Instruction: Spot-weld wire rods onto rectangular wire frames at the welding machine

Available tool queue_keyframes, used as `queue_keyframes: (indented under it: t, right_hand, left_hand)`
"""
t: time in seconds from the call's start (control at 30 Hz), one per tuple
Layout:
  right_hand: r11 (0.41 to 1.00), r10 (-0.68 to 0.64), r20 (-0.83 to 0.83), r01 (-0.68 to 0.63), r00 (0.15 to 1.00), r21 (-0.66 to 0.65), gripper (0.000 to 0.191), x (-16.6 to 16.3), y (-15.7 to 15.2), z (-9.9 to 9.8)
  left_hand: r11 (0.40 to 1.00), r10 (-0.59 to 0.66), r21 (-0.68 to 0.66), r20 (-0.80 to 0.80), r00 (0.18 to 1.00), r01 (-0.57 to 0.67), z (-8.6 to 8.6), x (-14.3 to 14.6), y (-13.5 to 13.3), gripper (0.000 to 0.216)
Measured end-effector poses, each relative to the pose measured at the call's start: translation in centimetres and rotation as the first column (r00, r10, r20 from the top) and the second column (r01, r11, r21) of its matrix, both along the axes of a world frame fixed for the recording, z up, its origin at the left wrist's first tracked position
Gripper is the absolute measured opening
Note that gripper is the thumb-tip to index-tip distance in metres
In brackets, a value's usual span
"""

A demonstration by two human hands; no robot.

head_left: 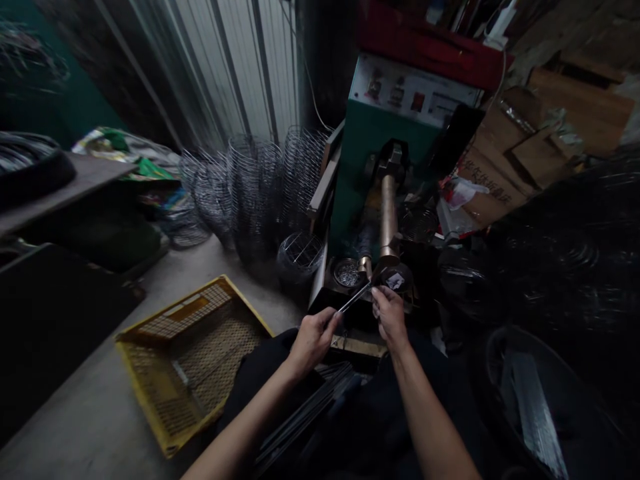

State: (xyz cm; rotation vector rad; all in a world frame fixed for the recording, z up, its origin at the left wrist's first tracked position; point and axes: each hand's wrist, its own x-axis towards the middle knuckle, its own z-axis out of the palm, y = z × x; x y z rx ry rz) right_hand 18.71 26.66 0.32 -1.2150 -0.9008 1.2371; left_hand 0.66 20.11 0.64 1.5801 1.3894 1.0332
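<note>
At the far left, a dark round tray (55, 175) of metal pieces sits on a grey tabletop (97, 175). Right of it and nearer, a yellow plastic crate with latticed sides (187, 310) rests tilted, its near-left corner toward the grey concrete floor (75, 407). Beyond the crate, tall stacks of round silvery wire baskets (255, 180) stand before a pale corrugated metal sheet (230, 67).

Near the middle, the left hand (314, 340) is closed, thumb against fingers, on the near-left end of a thin silvery metal rod (354, 298); whether this is one rod or two side by side is hard to tell. Below it, a bundle of long thin grey metal rods (310, 413) lies across the person's lap. The rod slants up to the right, just in front of a small round dish of shiny metal bits (347, 272) and a green metal machine (390, 127) with a thick copper-coloured cylinder (389, 213).

The right hand (389, 312) pinches the rod's far right end, just below that cylinder.

Farther right are a brown cardboard box (493, 173) and, nearer, long flat silvery strips (537, 407) in a dark round tub (575, 373).
</note>
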Motion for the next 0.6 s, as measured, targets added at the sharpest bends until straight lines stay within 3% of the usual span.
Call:
queue_keyframes:
  t: [0.27, 0.6]
  right_hand:
    - [1.0, 0.002, -0.025, -0.002, 1.0, 0.007, 0.03, -0.1, 0.2, 0.0]
    - [1.0, -0.001, -0.074, 0.002, 0.997, 0.012, 0.037, 2.1, 1.2, 0.3]
  left_hand:
    - [1.0, -0.004, 0.017, 0.004, 1.0, 0.004, 1.0, -0.1, 0.1, 0.037]
    - [0.999, -0.037, 0.02, 0.02, 0.999, 0.037, 0.5, 1.7, 1.7, 0.039]
